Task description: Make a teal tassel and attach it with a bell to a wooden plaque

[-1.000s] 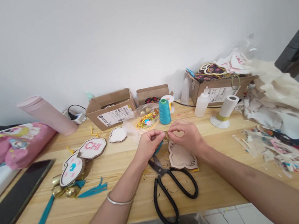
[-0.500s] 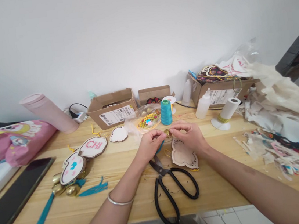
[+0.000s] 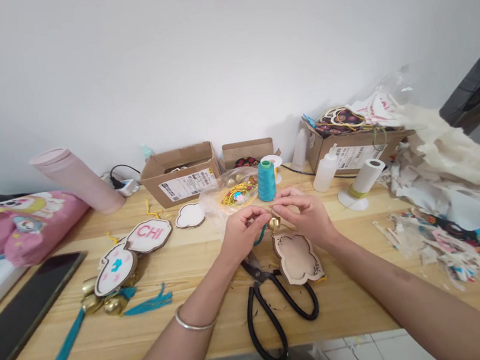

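My left hand [image 3: 246, 230] is pinched at the table's middle, with teal thread [image 3: 262, 235] running down from its fingertips. Close beside it, my right hand [image 3: 304, 214] has its fingers closed at the top of a small gold bell [image 3: 274, 223]; what exactly they pinch is too small to make out. The bell hangs between the two hands. Just under it lies a scalloped wooden frame [image 3: 299, 258]. Black-handled scissors [image 3: 259, 281] rest below my hands, blades partly behind my left wrist. A teal thread cone [image 3: 266, 181] stands upright behind my fingers.
Embroidered pieces [image 3: 149, 235], gold bells [image 3: 115, 305] and teal tassels [image 3: 150, 303] lie left, near a phone [image 3: 26, 314]. Cardboard boxes [image 3: 181, 173], a white bottle [image 3: 327, 171] and a white roll [image 3: 367, 177] stand behind. Fabric scraps [image 3: 439, 247] lie right.
The gold bell now hangs lower, in clearer view between my fingertips. The wooden frame shows more fully and sits slightly lower and to the right. My right hand has lifted a little.
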{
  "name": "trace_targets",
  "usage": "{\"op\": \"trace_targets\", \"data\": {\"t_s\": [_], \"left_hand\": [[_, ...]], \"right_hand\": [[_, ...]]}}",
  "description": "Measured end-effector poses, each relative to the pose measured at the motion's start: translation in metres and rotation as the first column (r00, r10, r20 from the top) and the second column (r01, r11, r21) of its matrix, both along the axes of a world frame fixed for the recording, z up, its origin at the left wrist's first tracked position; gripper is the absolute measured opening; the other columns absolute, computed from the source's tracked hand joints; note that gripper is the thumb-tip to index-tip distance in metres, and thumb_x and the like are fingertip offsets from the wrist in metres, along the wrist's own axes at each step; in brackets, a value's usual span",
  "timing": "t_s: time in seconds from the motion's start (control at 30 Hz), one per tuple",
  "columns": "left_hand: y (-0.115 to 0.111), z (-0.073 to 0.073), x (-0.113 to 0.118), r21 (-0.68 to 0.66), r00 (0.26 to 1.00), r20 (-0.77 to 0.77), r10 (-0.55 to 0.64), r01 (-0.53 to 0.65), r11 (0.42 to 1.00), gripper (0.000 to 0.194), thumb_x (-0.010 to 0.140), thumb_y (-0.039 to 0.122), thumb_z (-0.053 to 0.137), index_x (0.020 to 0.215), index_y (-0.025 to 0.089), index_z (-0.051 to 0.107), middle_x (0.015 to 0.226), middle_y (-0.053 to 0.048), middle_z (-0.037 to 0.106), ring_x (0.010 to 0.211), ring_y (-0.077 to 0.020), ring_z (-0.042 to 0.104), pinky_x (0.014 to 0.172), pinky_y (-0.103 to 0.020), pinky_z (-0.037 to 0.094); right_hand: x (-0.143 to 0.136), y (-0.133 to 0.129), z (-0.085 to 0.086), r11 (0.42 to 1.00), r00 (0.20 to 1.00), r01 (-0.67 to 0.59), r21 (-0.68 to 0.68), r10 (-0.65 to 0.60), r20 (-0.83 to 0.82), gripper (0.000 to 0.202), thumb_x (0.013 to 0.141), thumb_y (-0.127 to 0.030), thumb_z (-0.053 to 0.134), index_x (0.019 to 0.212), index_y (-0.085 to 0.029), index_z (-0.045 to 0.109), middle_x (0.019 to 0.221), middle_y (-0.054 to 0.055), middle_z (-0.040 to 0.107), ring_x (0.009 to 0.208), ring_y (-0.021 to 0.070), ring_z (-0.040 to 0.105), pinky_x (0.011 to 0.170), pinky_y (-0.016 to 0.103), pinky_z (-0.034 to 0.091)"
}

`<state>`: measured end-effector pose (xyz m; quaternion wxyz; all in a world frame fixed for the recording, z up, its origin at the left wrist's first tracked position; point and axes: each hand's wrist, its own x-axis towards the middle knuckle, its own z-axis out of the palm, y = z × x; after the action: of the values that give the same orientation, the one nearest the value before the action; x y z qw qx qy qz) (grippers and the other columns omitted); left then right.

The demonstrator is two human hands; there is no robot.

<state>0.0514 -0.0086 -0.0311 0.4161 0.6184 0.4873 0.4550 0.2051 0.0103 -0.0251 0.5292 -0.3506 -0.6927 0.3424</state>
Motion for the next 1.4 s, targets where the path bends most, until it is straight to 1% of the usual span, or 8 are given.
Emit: {"op": "trace_targets", "data": {"t_s": [0.27, 0.43, 0.53, 0.7, 0.93, 1.07, 1.2, 1.4], "left_hand": [[0.002, 0.000, -0.003, 0.015, 1.000, -0.016, -0.020, 0.020, 1.000, 0.017, 0.071, 0.031, 0.055, 0.071, 0.014, 0.058, 0.073, -0.002, 0.061, 0.067, -0.0106, 0.052, 0.060, -0.021, 0.040], [0.002, 0.004, -0.006, 0.147, 0.987, -0.156, -0.037, 0.060, 0.987, 0.015, 0.073, 0.028, 0.053, 0.066, 0.015, 0.057, 0.092, -0.005, 0.057, 0.081, -0.0138, 0.051, 0.056, -0.020, 0.038], [0.003, 0.004, -0.008, 0.186, 0.979, -0.201, -0.038, 0.076, 0.980, 0.016, 0.074, 0.028, 0.052, 0.065, 0.015, 0.055, 0.085, -0.004, 0.056, 0.077, -0.0124, 0.049, 0.058, -0.021, 0.037], [0.005, 0.002, -0.009, 0.094, 0.965, -0.263, -0.026, 0.052, 0.994, 0.017, 0.076, 0.030, 0.048, 0.071, 0.016, 0.054, 0.067, 0.001, 0.053, 0.061, -0.0102, 0.045, 0.057, -0.022, 0.036], [0.006, 0.004, -0.011, 0.144, 0.928, -0.371, -0.038, 0.097, 0.985, 0.018, 0.077, 0.030, 0.046, 0.070, 0.016, 0.054, 0.065, 0.001, 0.052, 0.061, -0.0105, 0.044, 0.059, -0.023, 0.035], [0.006, 0.003, -0.013, 0.055, 0.959, -0.279, -0.041, 0.058, 0.997, 0.020, 0.075, 0.034, 0.049, 0.071, 0.015, 0.055, 0.065, 0.001, 0.053, 0.059, -0.0100, 0.044, 0.055, -0.022, 0.035], [0.005, 0.005, -0.014, -0.115, 0.983, -0.126, -0.131, 0.117, 0.986, 0.024, 0.072, 0.038, 0.052, 0.068, 0.014, 0.054, 0.055, 0.003, 0.047, 0.049, -0.0069, 0.038, 0.046, -0.019, 0.029], [0.001, 0.007, -0.020, -0.447, 0.954, 0.084, -0.288, 0.295, 0.844, 0.031, 0.069, 0.044, 0.055, 0.068, 0.012, 0.058, 0.042, 0.006, 0.039, 0.036, -0.0028, 0.026, 0.037, -0.018, 0.015]], "right_hand": [[-0.003, 0.001, -0.005, 0.994, 0.999, 0.044, -0.101, -0.043, 0.005, 0.009, 0.070, -0.022, 0.055, 0.066, -0.017, 0.061, 0.071, 0.002, 0.058, 0.068, 0.0123, 0.054, 0.062, 0.025, 0.045], [-0.004, -0.002, -0.006, 0.994, 0.989, 0.102, -0.035, -0.098, 0.107, 0.010, 0.071, -0.020, 0.052, 0.065, -0.016, 0.058, 0.070, 0.002, 0.058, 0.066, 0.0118, 0.053, 0.063, 0.025, 0.044], [-0.004, -0.002, -0.006, 0.993, 0.984, 0.121, -0.013, -0.119, 0.135, 0.011, 0.072, -0.019, 0.051, 0.064, -0.016, 0.058, 0.069, 0.002, 0.058, 0.065, 0.0115, 0.053, 0.063, 0.024, 0.044], [-0.003, 0.000, -0.009, 0.990, 0.976, 0.139, -0.026, -0.133, 0.173, 0.011, 0.072, -0.019, 0.050, 0.065, -0.016, 0.058, 0.069, 0.002, 0.059, 0.064, 0.0112, 0.053, 0.062, 0.023, 0.044], [-0.001, 0.002, -0.014, 0.992, 0.966, 0.127, 0.025, -0.129, 0.222, 0.011, 0.073, -0.020, 0.050, 0.067, -0.016, 0.059, 0.070, 0.002, 0.060, 0.064, 0.0112, 0.053, 0.062, 0.023, 0.044], [0.000, 0.001, -0.012, 0.997, 0.983, 0.083, -0.008, -0.080, 0.166, 0.010, 0.072, -0.022, 0.052, 0.067, -0.017, 0.059, 0.071, 0.002, 0.061, 0.066, 0.0116, 0.054, 0.063, 0.024, 0.044], [-0.004, -0.001, -0.011, 0.990, 0.991, 0.064, -0.122, -0.048, 0.128, 0.011, 0.071, -0.023, 0.053, 0.067, -0.016, 0.059, 0.070, 0.002, 0.062, 0.066, 0.0124, 0.055, 0.064, 0.025, 0.045], [-0.007, -0.004, -0.012, 0.985, 0.991, 0.026, -0.172, -0.003, 0.135, 0.011, 0.071, -0.023, 0.053, 0.066, -0.016, 0.059, 0.067, 0.002, 0.060, 0.064, 0.0123, 0.053, 0.063, 0.026, 0.044]]}}
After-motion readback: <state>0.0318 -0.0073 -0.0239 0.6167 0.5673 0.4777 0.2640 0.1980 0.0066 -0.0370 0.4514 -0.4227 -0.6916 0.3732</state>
